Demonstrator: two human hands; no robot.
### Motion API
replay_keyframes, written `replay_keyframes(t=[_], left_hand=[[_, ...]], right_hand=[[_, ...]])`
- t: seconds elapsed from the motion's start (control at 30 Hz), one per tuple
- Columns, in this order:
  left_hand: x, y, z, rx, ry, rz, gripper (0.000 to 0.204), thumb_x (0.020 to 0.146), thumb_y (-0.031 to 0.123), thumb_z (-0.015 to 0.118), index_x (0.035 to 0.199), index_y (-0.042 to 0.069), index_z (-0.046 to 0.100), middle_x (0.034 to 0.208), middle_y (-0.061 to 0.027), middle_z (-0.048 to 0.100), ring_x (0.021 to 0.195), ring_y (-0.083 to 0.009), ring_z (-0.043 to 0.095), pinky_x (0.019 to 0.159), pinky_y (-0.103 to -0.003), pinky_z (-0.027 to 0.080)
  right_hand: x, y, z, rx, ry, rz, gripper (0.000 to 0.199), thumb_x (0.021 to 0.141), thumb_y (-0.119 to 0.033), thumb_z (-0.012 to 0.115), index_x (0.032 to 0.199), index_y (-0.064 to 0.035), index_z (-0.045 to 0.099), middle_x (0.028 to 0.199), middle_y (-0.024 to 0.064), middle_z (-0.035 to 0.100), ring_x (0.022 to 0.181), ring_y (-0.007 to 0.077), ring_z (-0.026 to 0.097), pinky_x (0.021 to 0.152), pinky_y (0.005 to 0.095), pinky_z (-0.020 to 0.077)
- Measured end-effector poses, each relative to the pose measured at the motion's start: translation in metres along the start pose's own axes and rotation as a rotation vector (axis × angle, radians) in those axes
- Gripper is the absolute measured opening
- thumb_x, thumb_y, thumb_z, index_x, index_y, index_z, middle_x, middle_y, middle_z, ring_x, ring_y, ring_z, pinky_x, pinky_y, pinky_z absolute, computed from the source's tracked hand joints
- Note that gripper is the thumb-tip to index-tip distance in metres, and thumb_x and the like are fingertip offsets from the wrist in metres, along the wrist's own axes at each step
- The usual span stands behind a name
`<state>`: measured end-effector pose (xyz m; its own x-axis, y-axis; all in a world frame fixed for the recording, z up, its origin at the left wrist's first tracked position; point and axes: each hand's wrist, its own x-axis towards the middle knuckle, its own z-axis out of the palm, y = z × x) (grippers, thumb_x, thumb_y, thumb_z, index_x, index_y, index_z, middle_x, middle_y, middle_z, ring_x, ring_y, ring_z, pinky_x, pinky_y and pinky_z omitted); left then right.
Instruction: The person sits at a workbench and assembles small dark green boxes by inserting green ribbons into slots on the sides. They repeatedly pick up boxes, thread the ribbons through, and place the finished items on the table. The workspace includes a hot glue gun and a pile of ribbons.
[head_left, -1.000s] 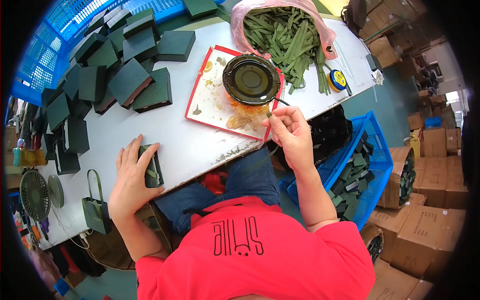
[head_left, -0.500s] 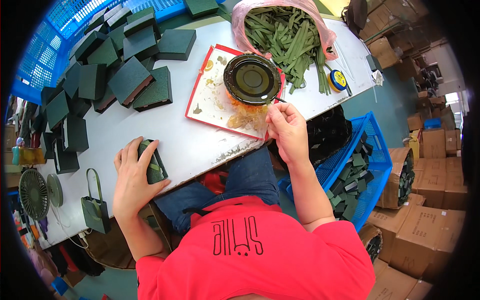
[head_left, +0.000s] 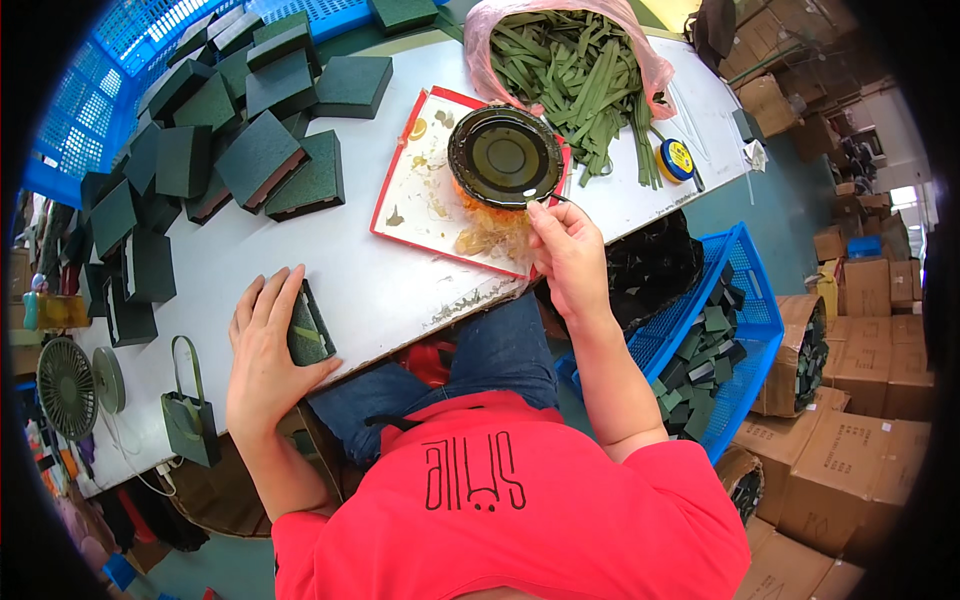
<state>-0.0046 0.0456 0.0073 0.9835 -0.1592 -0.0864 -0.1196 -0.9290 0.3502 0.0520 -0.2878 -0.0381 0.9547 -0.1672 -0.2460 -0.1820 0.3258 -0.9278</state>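
My left hand (head_left: 268,345) grips a small dark green box (head_left: 308,325) at the table's front edge, with fingers along its left side and thumb at its near end. A green ribbon strip lies inside or across the box; my fingers partly hide it. My right hand (head_left: 570,250) is closed in a pinch at the near rim of a round black dish (head_left: 505,160) holding dark, shiny liquid. What the fingertips hold is too small to make out. A thin dark stick (head_left: 562,198) juts from the dish rim just beyond them.
The dish stands on a stained, red-edged white board (head_left: 415,205). A pink bag (head_left: 480,50) spills green ribbon strips (head_left: 590,85). Green boxes (head_left: 265,160) are heaped at left, near a small green bag (head_left: 190,425) and fan (head_left: 68,385). A blue crate (head_left: 765,320) stands right.
My right hand has moved slightly left and up, its fingertips now at the dish rim. The left fingers have straightened and shifted a little, showing more of the box.
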Motion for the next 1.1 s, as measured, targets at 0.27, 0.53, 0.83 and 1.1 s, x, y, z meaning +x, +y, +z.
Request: replay_keyframes(t=[0.27,0.53,0.83,1.1], left_hand=[[0.001,-0.003,0.006,-0.088,0.049,0.018,0.104,0.054,0.016,0.09,0.148,0.009,0.044,0.144,-0.0126,0.05,0.133,-0.0345,0.044,0.11,-0.047,0.035],[0.009,0.003,0.005,-0.328,0.144,0.345,0.103,0.052,0.021,0.092,0.143,0.002,0.048,0.141,-0.0168,0.051,0.13,-0.0381,0.047,0.11,-0.046,0.037],[0.017,0.022,0.003,-0.399,0.051,0.566,0.104,0.05,0.026,0.093,0.142,0.002,0.051,0.14,-0.0146,0.052,0.127,-0.0375,0.047,0.108,-0.046,0.039],[0.02,0.024,0.005,-0.438,0.052,0.593,0.103,0.05,0.026,0.093,0.142,0.001,0.051,0.139,-0.0153,0.053,0.126,-0.0377,0.049,0.107,-0.046,0.04]], right_hand=[[-0.002,-0.005,-0.006,0.148,-0.06,0.048,0.02,0.094,-0.013,0.07,0.086,-0.0082,0.054,0.067,-0.0017,0.055,0.048,0.0007,0.035,0.042,0.0198,0.0231],[-0.057,-0.012,0.025,-0.079,-0.377,0.051,0.012,0.096,-0.009,0.067,0.091,-0.0055,0.056,0.077,-0.0013,0.06,0.06,0.0027,0.05,0.053,0.0195,0.0377],[-0.078,0.005,0.061,-0.239,-0.722,0.391,0.018,0.096,-0.014,0.07,0.091,-0.0031,0.057,0.077,-0.0029,0.059,0.068,0.0016,0.051,0.059,0.0194,0.0397],[-0.08,0.008,0.064,-0.321,-0.698,0.388,0.022,0.095,-0.018,0.071,0.085,-0.0038,0.057,0.069,-0.0053,0.055,0.062,0.0004,0.046,0.054,0.02,0.035]])
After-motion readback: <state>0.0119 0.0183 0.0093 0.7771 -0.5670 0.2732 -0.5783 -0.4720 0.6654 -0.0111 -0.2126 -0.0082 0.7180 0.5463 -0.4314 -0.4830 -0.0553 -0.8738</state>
